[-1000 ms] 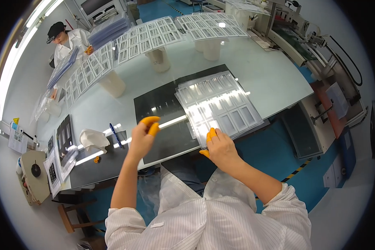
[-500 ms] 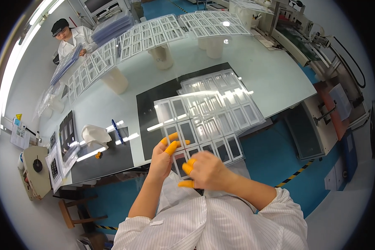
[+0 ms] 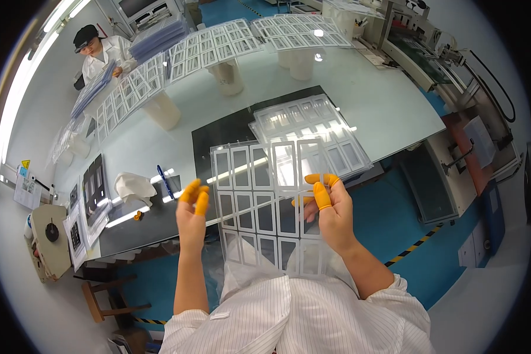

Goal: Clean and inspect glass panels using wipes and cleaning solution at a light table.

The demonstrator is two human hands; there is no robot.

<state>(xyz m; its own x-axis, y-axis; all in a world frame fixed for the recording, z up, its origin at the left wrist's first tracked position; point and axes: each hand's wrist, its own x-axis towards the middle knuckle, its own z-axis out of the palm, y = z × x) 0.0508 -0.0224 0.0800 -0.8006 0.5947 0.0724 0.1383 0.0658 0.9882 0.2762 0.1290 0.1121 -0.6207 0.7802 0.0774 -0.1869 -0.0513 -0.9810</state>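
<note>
My right hand (image 3: 336,221) pinches the right side of a clear sheet (image 3: 262,203) of white-framed windows, held up over the near edge of the pale table (image 3: 389,112); my left hand (image 3: 190,223), empty, fingers loosely bent and parted, is just beside it. Similar sheets (image 3: 345,156) lie partly on a black mat (image 3: 230,127). White tubs (image 3: 162,112) stand beyond, near a co-worker (image 3: 103,56), above blue flooring (image 3: 377,206).

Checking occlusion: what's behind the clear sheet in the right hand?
Through the clear sheet: parts of the black mat, stacked sheets and striped shirt. Whatever its white frame borders cover can't be made out.
</note>
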